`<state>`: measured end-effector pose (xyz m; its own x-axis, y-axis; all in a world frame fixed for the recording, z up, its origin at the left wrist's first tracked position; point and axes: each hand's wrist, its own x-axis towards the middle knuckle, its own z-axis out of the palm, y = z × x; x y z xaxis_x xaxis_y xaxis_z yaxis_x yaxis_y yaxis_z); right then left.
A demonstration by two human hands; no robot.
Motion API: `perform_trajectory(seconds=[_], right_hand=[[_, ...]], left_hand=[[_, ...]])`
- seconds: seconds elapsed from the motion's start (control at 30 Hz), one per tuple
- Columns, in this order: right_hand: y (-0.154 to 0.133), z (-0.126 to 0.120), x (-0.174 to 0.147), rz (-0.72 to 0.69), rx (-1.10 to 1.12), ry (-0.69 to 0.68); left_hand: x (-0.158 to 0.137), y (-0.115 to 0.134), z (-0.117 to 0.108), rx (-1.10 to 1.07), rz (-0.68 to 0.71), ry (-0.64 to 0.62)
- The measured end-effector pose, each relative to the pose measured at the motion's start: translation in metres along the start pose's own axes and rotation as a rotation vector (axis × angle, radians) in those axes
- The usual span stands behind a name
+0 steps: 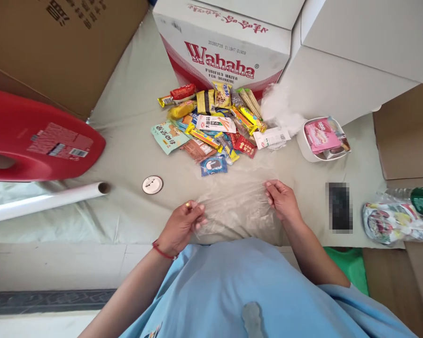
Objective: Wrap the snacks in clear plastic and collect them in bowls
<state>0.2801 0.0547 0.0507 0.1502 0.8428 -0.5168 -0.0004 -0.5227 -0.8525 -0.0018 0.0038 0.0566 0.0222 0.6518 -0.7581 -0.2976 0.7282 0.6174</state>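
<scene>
A clear plastic bag (238, 202) is stretched flat between my two hands, low over the table near my body. My left hand (186, 217) pinches its left edge between thumb and fingers. At the opposite edge, my right hand (282, 199) pinches the film the same way. Just beyond the bag lies a heap of wrapped snacks (215, 124) in many colours. Nearest to the bag in that heap is a small blue packet (214, 165). To the left of the bag a round pin badge (152, 185) rests with its pin side up.
Behind the snacks stands a Wahaha water carton (225, 56), with crumpled clear plastic (282, 105) beside it. A white tub (312, 152) of packets sits right. A red jug (38, 136) and a white roll (49, 201) occupy the left. A dark blurred rectangle (340, 208) lies right.
</scene>
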Motion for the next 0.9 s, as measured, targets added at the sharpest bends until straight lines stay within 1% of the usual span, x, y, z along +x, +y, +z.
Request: perform_trajectory(seconds=[0.1,0.13,0.17,0.23,0.27,0.3,0.33,0.37,0.4,0.47,0.5,0.53,0.57,0.6,0.63,0.7,0.77,0.8,0.83,0.9], right_hand=[[0.010,-0.018,0.006,0.043,-0.109,-0.037],[0.014,-0.022,0.007,0.032,-0.158,-0.050],[0.017,-0.026,0.006,0.009,-0.210,-0.056],[0.023,-0.031,0.006,-0.056,-0.308,-0.050],[0.024,-0.034,0.006,-0.087,-0.350,-0.045],[0.025,-0.035,0.006,-0.115,-0.384,-0.041],[0.025,-0.037,0.007,-0.138,-0.412,-0.038],[0.024,-0.038,0.008,-0.160,-0.439,-0.034],[0.023,-0.039,0.008,-0.183,-0.468,-0.029],[0.021,-0.041,0.009,-0.223,-0.534,-0.017],[0.021,-0.043,0.009,-0.239,-0.567,-0.010],[0.021,-0.046,0.008,-0.252,-0.601,-0.001],[0.022,-0.051,0.007,-0.260,-0.637,0.008],[0.023,-0.056,0.006,-0.261,-0.675,0.014],[0.023,-0.064,0.005,-0.254,-0.710,0.015],[0.021,-0.080,0.007,-0.223,-0.766,-0.017],[0.009,-0.094,0.014,-0.232,-0.809,-0.030],[-0.001,-0.099,0.021,-0.278,-0.845,-0.021],[-0.013,-0.100,0.030,-0.353,-0.899,-0.006],[-0.044,-0.093,0.055,-0.550,-1.061,0.001]], left_hand=[[-0.003,-0.003,-0.027,0.228,0.032,0.025],[-0.005,-0.003,-0.034,0.307,0.050,0.050],[-0.008,0.000,-0.040,0.380,0.087,0.108],[-0.015,0.009,-0.044,0.516,0.226,0.304],[-0.018,0.015,-0.042,0.583,0.320,0.408],[-0.021,0.022,-0.035,0.645,0.430,0.490],[-0.022,0.027,-0.026,0.704,0.551,0.531],[-0.023,0.030,-0.014,0.762,0.681,0.518],[-0.021,0.031,0.000,0.820,0.818,0.463],[-0.010,0.024,0.029,0.947,1.059,0.261],[-0.002,0.016,0.040,1.035,1.124,0.171],[0.008,0.007,0.049,1.140,1.170,0.107],[0.018,-0.003,0.054,1.250,1.176,0.082],[0.028,-0.012,0.056,1.351,1.149,0.076],[0.037,-0.021,0.055,1.428,1.121,0.091],[0.049,-0.033,0.045,1.525,1.073,0.144],[0.053,-0.037,0.033,1.575,1.064,0.172],[0.054,-0.037,0.029,1.596,1.064,0.169],[0.053,-0.036,0.025,1.616,1.064,0.156],[0.052,-0.034,0.023,1.654,1.052,0.130]])
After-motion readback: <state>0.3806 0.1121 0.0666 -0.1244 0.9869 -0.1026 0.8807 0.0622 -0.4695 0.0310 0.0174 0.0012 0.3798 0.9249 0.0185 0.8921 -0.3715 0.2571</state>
